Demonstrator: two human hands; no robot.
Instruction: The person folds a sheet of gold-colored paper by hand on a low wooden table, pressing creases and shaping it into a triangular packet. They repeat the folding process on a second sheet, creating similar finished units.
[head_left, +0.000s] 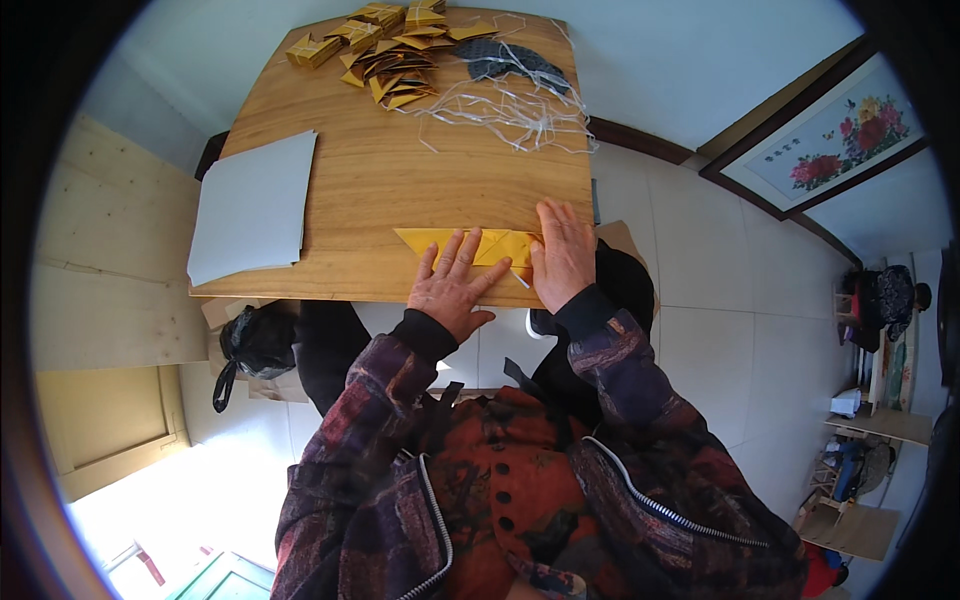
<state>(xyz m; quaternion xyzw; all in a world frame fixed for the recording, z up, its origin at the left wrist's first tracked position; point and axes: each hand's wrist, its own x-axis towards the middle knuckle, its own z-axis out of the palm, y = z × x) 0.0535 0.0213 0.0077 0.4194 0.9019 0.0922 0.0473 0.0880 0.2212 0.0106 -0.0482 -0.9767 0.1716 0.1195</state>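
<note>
A folded strip of golden-yellow paper [497, 247] lies near the front edge of the wooden table [390, 185], its left end pointed. My left hand [455, 287] rests flat on its left and middle part, fingers spread. Over the right end lies my right hand [565, 255], fingers stretched out and pressed down; that end of the paper is partly hidden under it. Below the strip, between the two hands, a small white sliver [520, 278] sticks out.
A stack of pale grey sheets [255, 210] is at the table's left. Folded gold pieces [390, 68] and tied gold bundles [360, 35] pile up at the back. White strings [520, 115] tangle beside a dark grey knitted piece [505, 62]. A black bag [258, 340] sits below left.
</note>
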